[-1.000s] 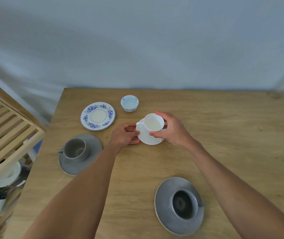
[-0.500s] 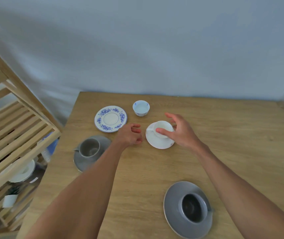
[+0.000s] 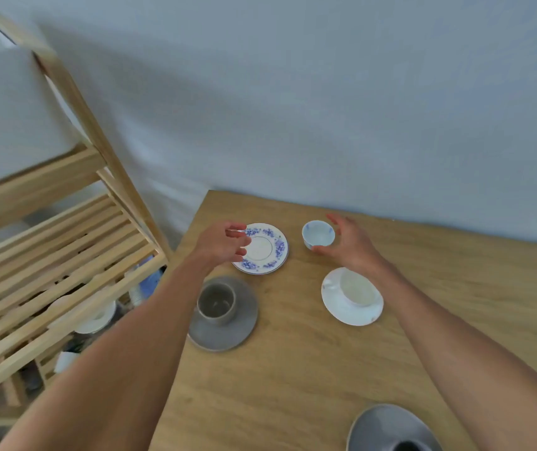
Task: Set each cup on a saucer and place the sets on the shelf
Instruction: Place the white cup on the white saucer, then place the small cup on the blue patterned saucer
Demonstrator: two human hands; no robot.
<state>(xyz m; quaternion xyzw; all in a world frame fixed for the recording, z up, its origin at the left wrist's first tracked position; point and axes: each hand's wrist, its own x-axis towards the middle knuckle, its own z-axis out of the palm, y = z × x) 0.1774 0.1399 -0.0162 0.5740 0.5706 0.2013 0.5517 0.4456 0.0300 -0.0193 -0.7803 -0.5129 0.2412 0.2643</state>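
Note:
A blue-flowered saucer (image 3: pixel 265 249) lies bare near the table's far left corner. My left hand (image 3: pixel 223 244) hovers over its left rim, fingers apart, holding nothing. Right of the saucer stands a small blue-and-white cup (image 3: pixel 318 234); my right hand (image 3: pixel 348 244) curves around its right side, fingers spread, touching or nearly touching it. A white cup (image 3: pixel 358 289) rests on a white saucer (image 3: pixel 335 304) below that hand. A grey cup (image 3: pixel 216 303) sits on a grey saucer (image 3: pixel 244 323) at the left. Another grey saucer (image 3: pixel 387 428) with a dark cup shows at the bottom edge.
A slatted wooden shelf (image 3: pixel 59 255) stands left of the wooden table (image 3: pixel 293 369), its nearest slats level with the table edge. Lower shelves hold white dishes (image 3: pixel 94 320). A pale wall runs behind the table.
My right hand left the white cup on its saucer and went up to the small blue-and-white cup. My left hand moved to the flowered saucer. The view swung left, showing more shelf.

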